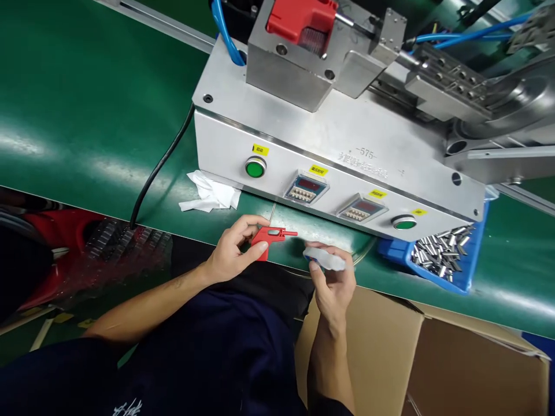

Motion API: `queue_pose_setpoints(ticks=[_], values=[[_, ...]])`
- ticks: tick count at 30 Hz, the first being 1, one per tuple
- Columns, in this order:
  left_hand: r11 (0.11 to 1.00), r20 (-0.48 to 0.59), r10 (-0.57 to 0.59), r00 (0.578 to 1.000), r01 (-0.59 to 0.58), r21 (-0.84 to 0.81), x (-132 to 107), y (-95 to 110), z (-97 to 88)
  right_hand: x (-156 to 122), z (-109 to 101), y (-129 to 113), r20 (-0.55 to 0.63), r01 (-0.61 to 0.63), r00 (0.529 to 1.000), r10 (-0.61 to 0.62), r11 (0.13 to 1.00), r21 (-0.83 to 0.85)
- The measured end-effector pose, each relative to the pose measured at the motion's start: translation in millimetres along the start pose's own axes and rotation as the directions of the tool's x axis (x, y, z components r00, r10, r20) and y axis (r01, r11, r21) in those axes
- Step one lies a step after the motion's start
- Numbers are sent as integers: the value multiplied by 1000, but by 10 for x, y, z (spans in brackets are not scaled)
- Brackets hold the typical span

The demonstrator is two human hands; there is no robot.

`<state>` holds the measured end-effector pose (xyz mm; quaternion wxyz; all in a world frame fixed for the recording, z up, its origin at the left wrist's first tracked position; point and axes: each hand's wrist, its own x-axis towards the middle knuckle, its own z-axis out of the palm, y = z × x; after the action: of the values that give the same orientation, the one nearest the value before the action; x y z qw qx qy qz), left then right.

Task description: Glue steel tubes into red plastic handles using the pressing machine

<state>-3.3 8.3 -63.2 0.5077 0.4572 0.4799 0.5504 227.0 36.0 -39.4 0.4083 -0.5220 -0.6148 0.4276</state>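
Observation:
My left hand (234, 249) pinches a small red plastic part (269, 238) between thumb and fingers, just above the near edge of the green belt. To its right, my right hand (332, 283) is closed on a small clear plastic piece (326, 260) with a blue bit at its left end. Both hands are close together in front of a grey metal machine (347, 156). A second red plastic part (299, 20) sits clamped in the machine's fixture block at the top.
The machine front carries two green buttons (255, 167), (403, 222) and two digital timers (306, 188). A blue tray (470, 271) of small metal pins lies at the right. A white rag (210, 196) and black cable (160, 167) lie left. A cardboard box (433, 358) stands below.

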Motion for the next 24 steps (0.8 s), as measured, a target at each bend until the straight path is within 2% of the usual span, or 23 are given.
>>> queue_pose_setpoints(ticks=[4,7,14,19,24], values=[[1000,-64,0,998,2,21,5,9,38,7,31,-41,-73,-17,997,29,987,161],[1000,-87,-14,996,15,14,3,20,52,51,45,-60,-144,-7,989,40,976,218],[996,-77,80,994,-76,54,21,33,63,30,58,-35,-188,-47,980,63,995,92],[983,-75,139,987,-129,127,14,18,68,19,91,-65,-188,-36,981,38,999,16],[979,-73,172,982,-161,128,9,14,73,29,91,-75,-179,4,984,-3,1000,2]])
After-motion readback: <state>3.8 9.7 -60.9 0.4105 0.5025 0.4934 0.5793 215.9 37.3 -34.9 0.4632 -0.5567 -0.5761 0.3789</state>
